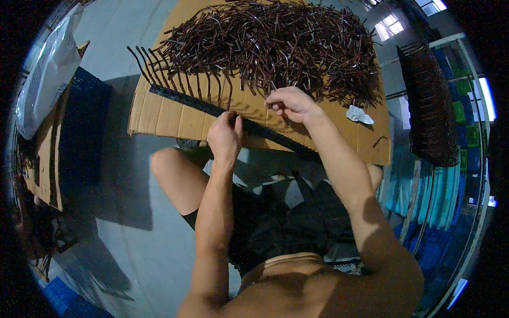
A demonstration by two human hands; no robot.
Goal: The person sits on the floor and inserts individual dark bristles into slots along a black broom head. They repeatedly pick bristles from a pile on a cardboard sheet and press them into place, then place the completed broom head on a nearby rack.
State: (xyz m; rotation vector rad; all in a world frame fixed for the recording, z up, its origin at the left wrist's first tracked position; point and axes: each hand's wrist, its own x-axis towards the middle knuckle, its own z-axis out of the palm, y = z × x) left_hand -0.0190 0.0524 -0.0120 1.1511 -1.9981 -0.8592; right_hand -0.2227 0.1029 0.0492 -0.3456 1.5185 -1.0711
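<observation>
A long black bar (pixel 185 100) lies slantwise along the near edge of a cardboard sheet (pixel 146 111). Several thin dark-brown bent rods (pixel 199 87) stand out from its left part like comb teeth. My left hand (pixel 225 137) is closed around the bar, just right of the last standing rod. Beyond the bar a large tangled heap of the same brown rods (pixel 275 40) covers the far part of the cardboard. My right hand (pixel 290 103) pinches at the heap's near edge; a brown rod (pixel 273 86) shows at its fingertips, its lower end hidden by the fingers.
A crumpled white scrap (pixel 359 115) and a loose bent rod (pixel 379 141) lie at the cardboard's right. A rack with a dark bundle of rods (pixel 430 106) and turquoise strips (pixel 429 196) stands at the right. A blue box (pixel 85 127) and a white plastic bag (pixel 50 77) are at the left.
</observation>
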